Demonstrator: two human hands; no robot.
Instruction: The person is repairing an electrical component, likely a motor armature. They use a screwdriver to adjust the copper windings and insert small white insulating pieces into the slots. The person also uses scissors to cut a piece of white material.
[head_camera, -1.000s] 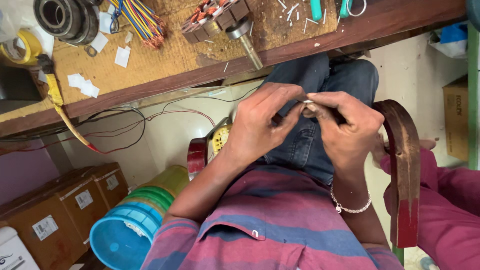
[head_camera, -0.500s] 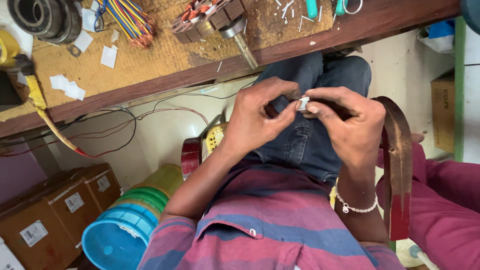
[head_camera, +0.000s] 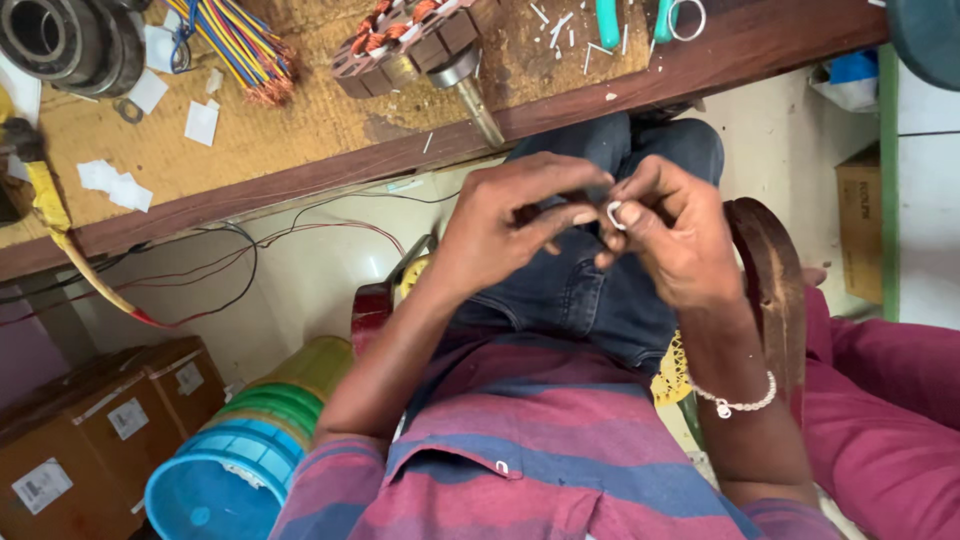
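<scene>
My left hand (head_camera: 510, 222) and my right hand (head_camera: 672, 240) meet over my lap, above dark jeans (head_camera: 590, 300). Between the fingertips of both hands sits a small white curled piece (head_camera: 613, 213), perhaps a sleeve or paper slip. My right thumb and forefinger pinch it while my left fingertips touch it from the left. My right wrist carries a white bead bracelet (head_camera: 740, 403). What the piece is exactly cannot be made out.
The wooden workbench (head_camera: 300, 130) ahead holds a wound motor stator (head_camera: 410, 40), coloured wires (head_camera: 235, 45), a round metal part (head_camera: 60, 40), white paper slips (head_camera: 115, 185) and teal-handled tools (head_camera: 610, 20). Stacked plastic tubs (head_camera: 215, 490) and cardboard boxes (head_camera: 90, 430) stand at lower left.
Both hands stay together over my lap, the fingers shifting around the small white piece. The view has drifted slightly to the left.
</scene>
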